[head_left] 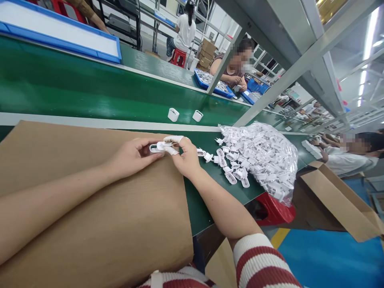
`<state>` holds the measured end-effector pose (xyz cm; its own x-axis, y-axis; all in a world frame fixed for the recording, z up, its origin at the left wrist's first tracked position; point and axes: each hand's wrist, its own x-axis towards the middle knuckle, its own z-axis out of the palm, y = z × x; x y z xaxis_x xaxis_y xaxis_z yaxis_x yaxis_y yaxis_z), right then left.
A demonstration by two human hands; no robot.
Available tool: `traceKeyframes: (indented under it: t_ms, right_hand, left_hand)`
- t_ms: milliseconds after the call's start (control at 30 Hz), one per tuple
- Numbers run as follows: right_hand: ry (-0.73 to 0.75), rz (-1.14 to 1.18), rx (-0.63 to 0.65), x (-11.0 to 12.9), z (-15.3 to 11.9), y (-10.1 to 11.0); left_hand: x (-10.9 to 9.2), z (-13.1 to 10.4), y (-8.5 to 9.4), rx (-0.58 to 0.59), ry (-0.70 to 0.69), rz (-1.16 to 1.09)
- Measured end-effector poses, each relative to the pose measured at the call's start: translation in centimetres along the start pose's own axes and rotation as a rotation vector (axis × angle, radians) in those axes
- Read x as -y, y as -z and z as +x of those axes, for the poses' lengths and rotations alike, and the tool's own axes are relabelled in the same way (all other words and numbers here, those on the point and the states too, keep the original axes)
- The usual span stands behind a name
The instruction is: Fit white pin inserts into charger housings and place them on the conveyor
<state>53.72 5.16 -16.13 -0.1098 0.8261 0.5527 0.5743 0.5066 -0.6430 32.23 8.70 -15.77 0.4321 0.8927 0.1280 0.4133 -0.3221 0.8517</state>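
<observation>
Over the cardboard sheet, my left hand (132,156) closes its thumb and fingers on a small white plastic charger shell (153,148) with an oval open end. My right hand (189,158) meets it from the right, with white covers on the thumb and forefinger, which pinch the same white piece. Whether a second small part sits between those fingertips is hidden. Right of my right hand, loose white plug pieces (222,158) lie in a trail on the green table. They lead to a clear plastic bag (270,156) full of similar white pieces.
Two white charger housings (173,115) stand apart on the green conveyor belt (90,96). Brown cardboard (90,224) covers the table before me. A blue-rimmed tray (118,52) lies beyond, and a slanted metal post (258,106) rises at right. Co-workers sit across the belt and at right.
</observation>
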Motion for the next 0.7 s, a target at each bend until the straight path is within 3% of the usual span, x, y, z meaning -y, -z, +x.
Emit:
traceKeyframes:
  t_ms: [100,300,500,600,700]
  right_hand:
    - [0.037,-0.088,0.046,0.9,0.4,0.1]
    - [-0.022,-0.255,0.257,2.4,0.9,0.3]
    - [-0.008,-0.292,0.294,2.5,1.5,0.0]
    - [-0.047,-0.364,0.32,3.0,1.8,0.2]
    - [-0.084,-0.385,0.311,3.6,2.0,0.3]
  left_hand:
    - [0.4,0.1,0.0,0.023,0.065,0.011]
    - [0.3,0.1,-0.1,0.024,0.035,-0.013]
    - [0.3,0.2,-0.1,0.049,0.049,-0.008]
    - [0.4,0.2,0.0,0.039,-0.011,0.072]
    - [0.0,0.2,0.1,-0.013,-0.138,0.315]
